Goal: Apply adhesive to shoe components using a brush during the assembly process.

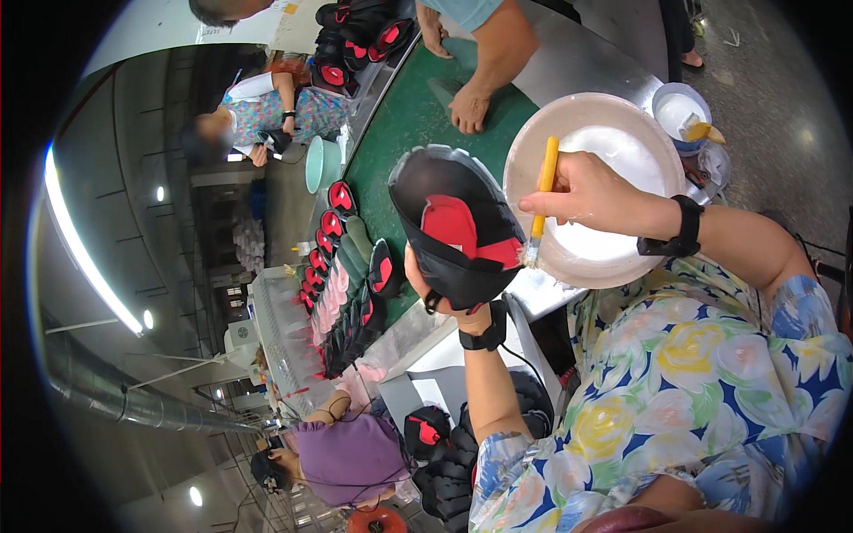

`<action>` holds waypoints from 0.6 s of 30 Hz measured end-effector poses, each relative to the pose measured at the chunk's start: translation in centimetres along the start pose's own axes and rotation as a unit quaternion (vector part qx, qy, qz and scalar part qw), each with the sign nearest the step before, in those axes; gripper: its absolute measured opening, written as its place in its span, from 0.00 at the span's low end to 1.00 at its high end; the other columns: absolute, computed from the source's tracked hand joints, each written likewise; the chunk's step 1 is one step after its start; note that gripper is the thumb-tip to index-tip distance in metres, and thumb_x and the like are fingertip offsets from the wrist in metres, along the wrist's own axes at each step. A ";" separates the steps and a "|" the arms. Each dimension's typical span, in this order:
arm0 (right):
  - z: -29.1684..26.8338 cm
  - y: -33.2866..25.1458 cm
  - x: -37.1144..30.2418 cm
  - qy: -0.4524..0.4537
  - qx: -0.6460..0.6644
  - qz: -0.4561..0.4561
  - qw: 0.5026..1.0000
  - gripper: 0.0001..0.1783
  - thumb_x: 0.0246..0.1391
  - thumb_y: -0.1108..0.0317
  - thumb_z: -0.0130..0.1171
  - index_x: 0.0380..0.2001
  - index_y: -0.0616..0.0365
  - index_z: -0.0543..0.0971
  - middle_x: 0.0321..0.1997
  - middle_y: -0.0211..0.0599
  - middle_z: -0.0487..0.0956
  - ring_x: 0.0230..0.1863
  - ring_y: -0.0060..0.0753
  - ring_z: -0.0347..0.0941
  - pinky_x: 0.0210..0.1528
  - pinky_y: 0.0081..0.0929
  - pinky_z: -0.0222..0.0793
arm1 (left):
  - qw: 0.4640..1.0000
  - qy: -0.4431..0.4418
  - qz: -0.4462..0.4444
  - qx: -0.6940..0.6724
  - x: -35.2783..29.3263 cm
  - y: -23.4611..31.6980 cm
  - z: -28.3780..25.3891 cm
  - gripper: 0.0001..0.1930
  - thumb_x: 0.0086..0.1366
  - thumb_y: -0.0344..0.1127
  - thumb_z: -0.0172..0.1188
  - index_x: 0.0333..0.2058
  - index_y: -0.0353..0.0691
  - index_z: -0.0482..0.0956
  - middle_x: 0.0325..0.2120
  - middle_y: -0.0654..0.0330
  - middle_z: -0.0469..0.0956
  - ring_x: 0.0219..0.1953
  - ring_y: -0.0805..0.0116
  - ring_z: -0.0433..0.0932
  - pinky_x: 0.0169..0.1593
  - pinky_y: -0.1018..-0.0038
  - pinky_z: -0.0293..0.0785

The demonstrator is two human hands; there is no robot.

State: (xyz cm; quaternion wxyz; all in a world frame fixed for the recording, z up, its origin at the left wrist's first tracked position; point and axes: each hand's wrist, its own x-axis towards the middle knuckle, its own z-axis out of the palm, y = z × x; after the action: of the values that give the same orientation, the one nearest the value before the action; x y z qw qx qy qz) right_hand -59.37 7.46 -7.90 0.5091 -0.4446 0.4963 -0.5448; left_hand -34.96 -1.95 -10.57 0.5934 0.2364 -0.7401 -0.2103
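Observation:
My left hand (429, 289) grips a black shoe upper (418, 191) with a red lining, holding it up over the green belt. Most of its fingers are hidden behind the upper. My right hand (591, 191) is closed around a brush (548, 169) with a yellow handle. The bristles, whitened, point down and meet the edge of the upper beside the red part. Under my right hand stands a wide, pale basin (524, 142) containing white liquid (613, 155). Both wrists wear black bands.
Several shoe uppers (333, 226) line the green conveyor belt (391, 115). Across it, a co-worker's hands (469, 108) rest on grey-green pieces. A smaller white bucket (680, 111) with a brush stands beyond the basin. More black uppers (444, 480) are piled by my left arm. Other people sit along the line.

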 end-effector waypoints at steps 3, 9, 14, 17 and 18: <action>-0.3 -0.2 0.2 -0.005 -0.059 -0.079 0.995 0.18 0.53 0.59 0.67 0.34 0.66 0.77 0.27 0.39 0.80 0.27 0.27 0.76 0.30 0.23 0.70 | 0.949 -0.068 0.019 0.306 -1.2 -4.2 -5.9 0.27 0.68 0.38 0.57 0.62 0.36 0.64 0.55 0.50 0.73 0.55 0.59 0.74 0.61 0.63 0.68; -2.2 0.5 1.3 -0.035 -0.129 -0.375 0.917 0.12 0.54 0.64 0.68 0.35 0.58 0.76 0.33 0.37 0.80 0.33 0.36 0.78 0.36 0.28 0.71 | 0.740 -0.293 -0.598 -0.095 0.1 -0.4 -2.4 0.14 0.61 0.30 0.66 0.46 0.36 0.81 0.44 0.58 0.80 0.46 0.71 0.77 0.52 0.73 0.73; 1.5 0.0 2.1 -0.136 -0.129 -0.559 0.808 0.10 0.53 0.67 0.65 0.35 0.56 0.75 0.34 0.35 0.77 0.37 0.41 0.77 0.40 0.31 0.74 | 0.858 -0.379 -0.341 -0.060 -3.9 1.5 -0.5 0.14 0.58 0.30 0.69 0.44 0.38 0.82 0.46 0.62 0.79 0.48 0.69 0.76 0.54 0.72 0.72; 1.5 0.3 2.9 -0.156 -0.167 -0.568 0.791 0.09 0.55 0.65 0.62 0.34 0.57 0.74 0.35 0.36 0.77 0.38 0.41 0.77 0.40 0.33 0.74 | 0.858 -0.360 -0.366 -0.023 -3.7 2.8 1.1 0.14 0.56 0.30 0.71 0.41 0.39 0.83 0.42 0.63 0.80 0.48 0.68 0.76 0.53 0.71 0.73; 1.3 0.5 3.3 -0.138 -0.198 -0.541 0.806 0.10 0.55 0.65 0.62 0.34 0.58 0.74 0.35 0.37 0.77 0.38 0.43 0.77 0.40 0.33 0.74 | 0.851 -0.355 -0.384 -0.046 -3.5 2.8 0.9 0.13 0.56 0.30 0.71 0.41 0.39 0.83 0.42 0.62 0.80 0.48 0.68 0.76 0.53 0.71 0.73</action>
State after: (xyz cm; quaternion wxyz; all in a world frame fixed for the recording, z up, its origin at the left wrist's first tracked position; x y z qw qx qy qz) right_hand -58.32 4.02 -8.33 0.0964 -0.8025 0.1974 -0.5548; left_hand -35.43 2.42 -11.86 0.1721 0.3836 -0.7400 -0.5251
